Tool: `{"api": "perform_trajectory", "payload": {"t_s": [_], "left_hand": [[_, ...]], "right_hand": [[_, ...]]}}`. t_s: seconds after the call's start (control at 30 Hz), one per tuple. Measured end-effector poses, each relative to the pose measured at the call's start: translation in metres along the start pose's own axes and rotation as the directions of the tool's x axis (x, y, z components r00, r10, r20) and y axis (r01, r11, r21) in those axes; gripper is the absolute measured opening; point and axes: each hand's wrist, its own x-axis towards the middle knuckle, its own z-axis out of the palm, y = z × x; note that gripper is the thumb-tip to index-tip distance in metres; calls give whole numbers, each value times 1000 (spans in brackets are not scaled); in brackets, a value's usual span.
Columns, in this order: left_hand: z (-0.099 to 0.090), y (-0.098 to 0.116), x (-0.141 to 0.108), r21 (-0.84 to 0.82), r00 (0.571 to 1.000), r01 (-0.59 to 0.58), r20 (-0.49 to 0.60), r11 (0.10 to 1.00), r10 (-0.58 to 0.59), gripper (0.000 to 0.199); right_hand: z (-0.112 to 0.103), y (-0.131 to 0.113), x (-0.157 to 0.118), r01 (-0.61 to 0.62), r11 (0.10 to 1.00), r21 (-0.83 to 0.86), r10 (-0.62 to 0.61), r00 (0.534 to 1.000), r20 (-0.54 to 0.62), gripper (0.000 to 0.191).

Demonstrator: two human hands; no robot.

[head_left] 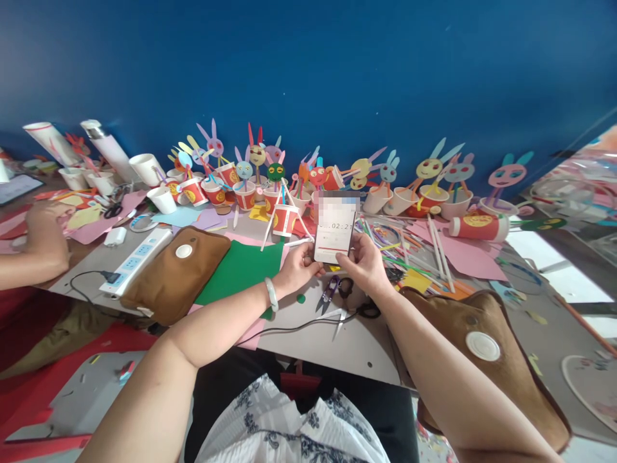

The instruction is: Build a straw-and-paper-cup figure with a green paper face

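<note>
A smartphone [333, 241] stands upright between my two hands above the table, its lit screen facing me and showing a timer. My left hand [301, 267], with a pale bangle at the wrist, pinches its lower left corner. On the other side my right hand [365, 262] grips the lower right edge, thumb at the front. Just below the phone lie purple-handled thread snips [329, 292] and a pair of scissors [342, 318]. Green paper [245, 270] is spread by my left forearm. Behind the phone is a red-and-white paper cup [285, 220].
Paper cups with rabbit faces [429, 170] line the blue wall. A power strip [137, 260] and a brown cushion [178, 273] lie left, another brown cushion [486, 360] right. Coloured pipe cleaners [385, 238] are strewn right of the phone. Another person's arm [45, 241] reaches in at left.
</note>
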Motion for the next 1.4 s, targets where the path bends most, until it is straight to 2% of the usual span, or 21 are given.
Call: {"api": "perform_trajectory", "payload": {"t_s": [1.17, 1.4], "left_hand": [[-1, 0, 0, -3, 1000, 20, 3, 1000, -20, 28], [-1, -1, 0, -6, 1000, 20, -13, 1000, -20, 29]], "right_hand": [[1, 3, 1, -51, 998, 24, 51, 998, 27, 33], [0, 4, 1, -24, 1000, 3, 24, 999, 23, 32]]}}
